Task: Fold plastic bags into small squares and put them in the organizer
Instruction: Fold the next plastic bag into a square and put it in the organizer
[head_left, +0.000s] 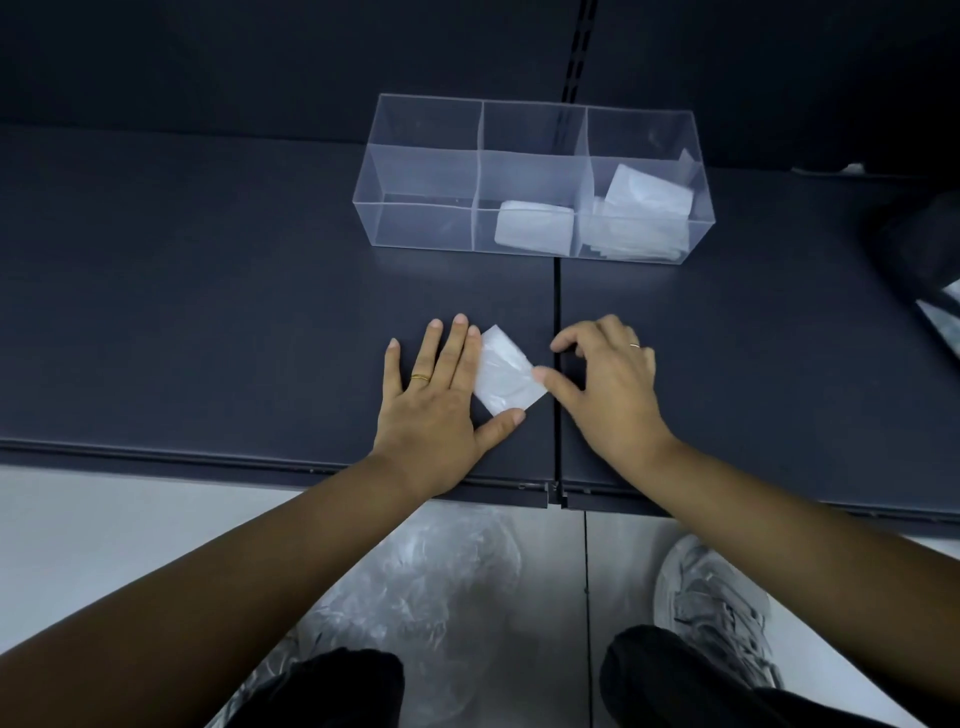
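Pinned on the dark shelf (208, 312) by the flat left hand (434, 395), the loosely curled right hand (605, 379) merely thumb-touching its corner, the folded plastic bag (506, 376) looks featherlight, slick, springy; I'd pinch across its layers.

**Head view: small folded bag pinned flat, centre frame**

Folded bag (506, 376) lies as a tilted small rectangle on the dark shelf (208, 312). Left hand (436, 395) is flat with fingers straight, its index finger and thumb touching the bag's left edges. Right hand (608, 384) has its thumb tip on the bag's right corner and its fingers arched.

Clear organizer (415, 171) sits upper centre. There is one folded square (535, 223) in the middle compartment and several squares (644, 208) in the right one.

Loose plastic (431, 582) is on the floor at bottom centre, and a shoe (711, 608) at bottom right.
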